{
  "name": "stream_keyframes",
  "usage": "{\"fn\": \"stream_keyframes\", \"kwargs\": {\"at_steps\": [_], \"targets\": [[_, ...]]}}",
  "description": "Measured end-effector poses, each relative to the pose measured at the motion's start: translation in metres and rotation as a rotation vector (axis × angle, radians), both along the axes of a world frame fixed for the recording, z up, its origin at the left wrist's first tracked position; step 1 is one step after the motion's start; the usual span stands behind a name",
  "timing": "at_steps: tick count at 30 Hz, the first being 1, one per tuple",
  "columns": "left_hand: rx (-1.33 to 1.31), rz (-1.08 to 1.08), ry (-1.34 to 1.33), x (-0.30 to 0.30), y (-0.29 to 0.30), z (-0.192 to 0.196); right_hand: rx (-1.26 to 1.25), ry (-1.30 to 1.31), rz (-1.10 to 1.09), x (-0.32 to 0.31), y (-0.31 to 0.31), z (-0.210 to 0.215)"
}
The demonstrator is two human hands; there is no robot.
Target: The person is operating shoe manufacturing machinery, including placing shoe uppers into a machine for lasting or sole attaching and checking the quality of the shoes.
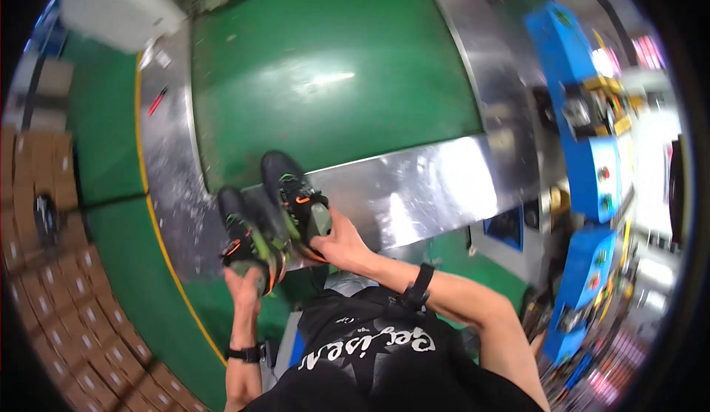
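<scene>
Two dark sneakers with green and orange trim lie side by side over the corner of the metal-topped bench, toes pointing away from me. My left hand is closed round the heel end of the left sneaker. At the heel of the right sneaker, my right hand grips with the thumb near the collar. A grey-green block, which looks like a shoe last, fills the opening of the right sneaker. A similar grey-green piece shows beside my left fingers, partly hidden by them.
Metal bench tops frame a green floor panel. A red-handled tool lies on the left strip. Stacked brown cartons stand beyond a yellow line at left. Blue machines with knobs line the right side.
</scene>
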State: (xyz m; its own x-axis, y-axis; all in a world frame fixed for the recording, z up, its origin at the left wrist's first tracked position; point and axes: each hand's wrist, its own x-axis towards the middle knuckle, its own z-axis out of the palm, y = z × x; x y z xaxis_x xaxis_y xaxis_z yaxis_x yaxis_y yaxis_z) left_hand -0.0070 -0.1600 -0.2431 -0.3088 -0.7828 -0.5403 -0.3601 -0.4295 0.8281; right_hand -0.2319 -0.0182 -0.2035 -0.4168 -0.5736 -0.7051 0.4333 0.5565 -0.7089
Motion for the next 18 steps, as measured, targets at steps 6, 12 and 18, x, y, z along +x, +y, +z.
{"fn": "stream_keyframes", "kwargs": {"at_steps": [6, 12, 18], "targets": [[0.175, -0.254, 0.155, -0.04, -0.036, 0.054, -0.294, 0.044, -0.378, -0.008, 0.057, 0.086], [0.222, -0.865, 0.487, -0.089, -0.068, 0.078, -0.633, 0.414, -0.825, 0.106, 0.093, 0.133], [0.138, -1.59, 0.642, -0.116, -0.069, 0.242, -0.262, 0.645, -1.242, 0.283, 0.084, 0.269]]}}
